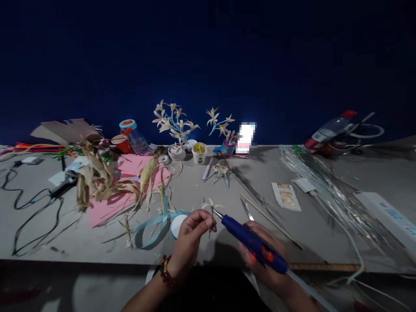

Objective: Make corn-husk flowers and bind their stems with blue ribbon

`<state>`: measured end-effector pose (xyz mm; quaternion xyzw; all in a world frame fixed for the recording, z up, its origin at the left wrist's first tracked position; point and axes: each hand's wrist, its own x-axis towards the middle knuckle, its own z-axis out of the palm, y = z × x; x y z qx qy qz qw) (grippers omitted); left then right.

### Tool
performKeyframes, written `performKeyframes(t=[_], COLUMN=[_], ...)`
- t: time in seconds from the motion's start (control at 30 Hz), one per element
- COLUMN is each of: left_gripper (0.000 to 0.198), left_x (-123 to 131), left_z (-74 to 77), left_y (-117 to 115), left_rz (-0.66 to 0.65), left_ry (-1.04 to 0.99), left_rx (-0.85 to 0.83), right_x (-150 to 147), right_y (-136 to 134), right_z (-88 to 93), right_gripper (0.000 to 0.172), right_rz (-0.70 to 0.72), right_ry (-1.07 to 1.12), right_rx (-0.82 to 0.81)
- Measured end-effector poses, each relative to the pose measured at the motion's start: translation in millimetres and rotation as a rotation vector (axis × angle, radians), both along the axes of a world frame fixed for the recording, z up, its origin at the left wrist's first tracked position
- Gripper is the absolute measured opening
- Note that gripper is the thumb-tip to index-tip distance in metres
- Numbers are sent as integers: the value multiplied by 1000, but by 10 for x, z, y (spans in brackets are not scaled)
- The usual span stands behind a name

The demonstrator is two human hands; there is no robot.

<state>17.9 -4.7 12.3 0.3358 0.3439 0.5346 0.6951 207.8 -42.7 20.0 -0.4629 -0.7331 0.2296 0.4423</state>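
Pinched in the fingers of my left hand (191, 232) is a small pale husk flower (212, 204), its petals spread and its thin stem pointing down. My right hand (266, 253) is wrapped round a blue hot glue gun (250, 238) with an orange button. The metal nozzle of the glue gun points left and meets the base of the flower, or nearly so; I cannot tell whether they touch. A roll of light blue tape (178, 224) lies just left of my left hand. Scissors (247, 209) and a thin stick (273, 222) lie beyond my right hand.
Finished husk flowers (175, 119) stand at the back near a white cup (199, 152) and a lit phone (245, 138). Dried corn husks (97, 173) and pink paper (107, 210) cover the left. Wires (344, 190) and a power strip (388, 216) occupy the right.
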Motion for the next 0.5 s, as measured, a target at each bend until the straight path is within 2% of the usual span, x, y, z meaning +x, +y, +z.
performKeyframes(t=[0.5], left_gripper=[11], left_x=[-30], left_z=[-13], left_y=[-8], left_rz=[7], left_ry=[5], left_rx=[-15], right_x=[-21], right_y=[3], right_z=[49], right_gripper=[8], right_rz=[-27], right_ry=[-54], right_rx=[36])
